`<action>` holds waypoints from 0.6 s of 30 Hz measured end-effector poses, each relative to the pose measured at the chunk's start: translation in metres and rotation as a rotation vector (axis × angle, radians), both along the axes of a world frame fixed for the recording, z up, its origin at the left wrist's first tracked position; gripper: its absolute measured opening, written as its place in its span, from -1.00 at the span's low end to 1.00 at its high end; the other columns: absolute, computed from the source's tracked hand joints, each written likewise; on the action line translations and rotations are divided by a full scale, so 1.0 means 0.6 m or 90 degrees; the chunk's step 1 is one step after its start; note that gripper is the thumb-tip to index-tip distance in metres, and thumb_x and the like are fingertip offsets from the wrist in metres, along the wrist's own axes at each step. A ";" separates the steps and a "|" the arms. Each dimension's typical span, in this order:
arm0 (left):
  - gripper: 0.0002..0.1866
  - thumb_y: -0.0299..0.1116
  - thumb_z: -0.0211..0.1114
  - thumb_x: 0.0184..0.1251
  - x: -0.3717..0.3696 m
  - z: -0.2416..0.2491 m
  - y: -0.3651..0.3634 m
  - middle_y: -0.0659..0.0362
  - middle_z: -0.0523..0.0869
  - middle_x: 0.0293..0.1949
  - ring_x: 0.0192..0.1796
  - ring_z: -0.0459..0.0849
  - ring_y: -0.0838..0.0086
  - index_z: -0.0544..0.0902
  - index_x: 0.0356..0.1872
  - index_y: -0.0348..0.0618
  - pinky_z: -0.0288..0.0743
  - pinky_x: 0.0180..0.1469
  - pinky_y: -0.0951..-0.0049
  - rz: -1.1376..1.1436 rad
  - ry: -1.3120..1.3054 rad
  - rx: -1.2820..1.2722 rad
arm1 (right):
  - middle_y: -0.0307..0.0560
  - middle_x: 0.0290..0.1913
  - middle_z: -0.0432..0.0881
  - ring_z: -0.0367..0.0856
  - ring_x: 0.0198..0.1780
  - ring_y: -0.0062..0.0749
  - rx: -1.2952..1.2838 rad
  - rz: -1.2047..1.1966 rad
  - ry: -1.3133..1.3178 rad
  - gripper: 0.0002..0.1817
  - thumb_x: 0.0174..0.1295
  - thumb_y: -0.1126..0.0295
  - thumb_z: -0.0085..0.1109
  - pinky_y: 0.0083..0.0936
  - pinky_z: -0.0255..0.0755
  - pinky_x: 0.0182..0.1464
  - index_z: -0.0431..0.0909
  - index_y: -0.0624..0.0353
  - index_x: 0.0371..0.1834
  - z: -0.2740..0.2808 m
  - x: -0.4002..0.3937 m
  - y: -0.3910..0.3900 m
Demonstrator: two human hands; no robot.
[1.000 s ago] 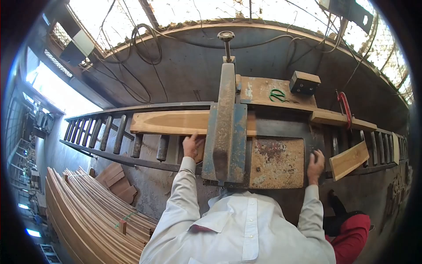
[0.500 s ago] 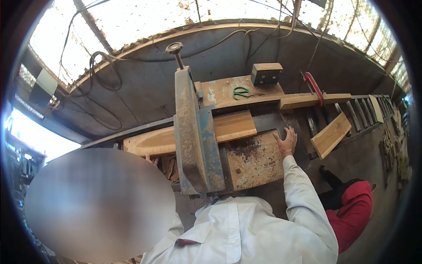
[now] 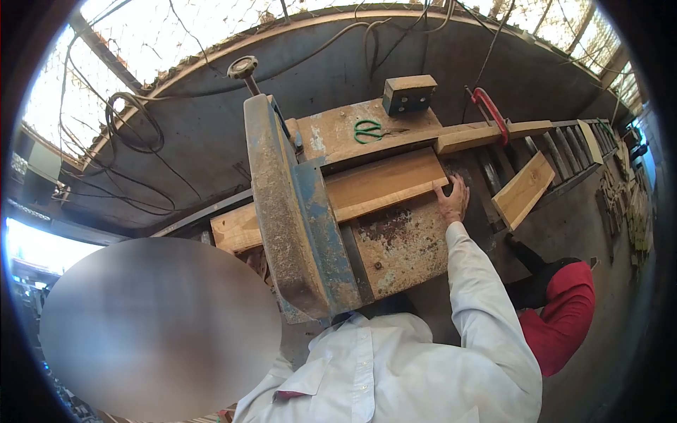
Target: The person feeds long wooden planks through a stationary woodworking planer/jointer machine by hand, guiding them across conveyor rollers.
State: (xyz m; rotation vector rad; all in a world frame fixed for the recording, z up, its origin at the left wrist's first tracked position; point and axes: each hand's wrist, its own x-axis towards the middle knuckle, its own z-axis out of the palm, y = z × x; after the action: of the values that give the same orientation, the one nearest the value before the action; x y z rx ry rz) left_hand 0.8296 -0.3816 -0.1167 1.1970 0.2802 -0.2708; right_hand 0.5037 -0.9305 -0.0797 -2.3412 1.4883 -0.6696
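Note:
A wooden board [image 3: 388, 185] lies through the blue-grey machine [image 3: 310, 233], its right end sticking out over the worn metal bed. My right hand [image 3: 453, 199] is at that end, thumb at the near corner and fingers curled against the end. The other end of the board [image 3: 236, 227] shows left of the machine's upright housing. My left hand is out of sight; a large blurred patch covers the lower left.
Green-handled scissors [image 3: 368, 132] and a block with holes [image 3: 409, 96] rest on the rear plate. A red clamp [image 3: 491, 116] holds a wooden strip [image 3: 486, 135] beside the rollers. A short board [image 3: 524, 190] lies across them. A person in red [image 3: 564, 310] is at right.
The board has slid right, out from under the machine housing, and its end now meets my right hand. My left hand has gone from view. The camera view has shifted slightly.

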 end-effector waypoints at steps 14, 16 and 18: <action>-0.60 -0.14 0.27 0.48 0.031 0.034 0.011 0.11 0.64 -0.07 -0.15 0.69 0.29 0.53 0.06 -0.28 0.69 -0.12 0.19 0.115 0.033 0.067 | -0.01 0.47 0.34 0.21 0.52 -0.17 -0.012 0.043 -0.022 -0.22 0.29 -0.25 0.10 -0.14 -0.15 0.59 0.40 0.17 0.34 -0.034 -0.003 -0.021; -0.62 -0.13 0.26 0.48 0.030 0.037 0.007 0.12 0.65 -0.11 -0.18 0.68 0.30 0.54 0.05 -0.27 0.68 -0.14 0.21 0.133 0.030 0.082 | -0.02 0.48 0.33 0.20 0.52 -0.16 0.007 0.047 -0.029 -0.21 0.29 -0.26 0.09 -0.11 -0.16 0.59 0.40 0.16 0.35 -0.021 -0.001 -0.012; -0.63 -0.13 0.26 0.49 0.030 0.037 0.005 0.13 0.65 -0.13 -0.19 0.69 0.31 0.55 0.03 -0.26 0.66 -0.17 0.24 0.141 0.026 0.091 | -0.01 0.48 0.32 0.19 0.53 -0.16 0.005 0.047 -0.025 -0.21 0.29 -0.27 0.09 -0.11 -0.17 0.60 0.39 0.15 0.35 -0.013 0.003 -0.005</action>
State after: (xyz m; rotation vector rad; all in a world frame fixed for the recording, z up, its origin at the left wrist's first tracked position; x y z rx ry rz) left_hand 0.8474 -0.3784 -0.0943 1.2900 0.4707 -0.0821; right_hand 0.5055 -0.9335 -0.0876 -2.3501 1.3791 -0.6851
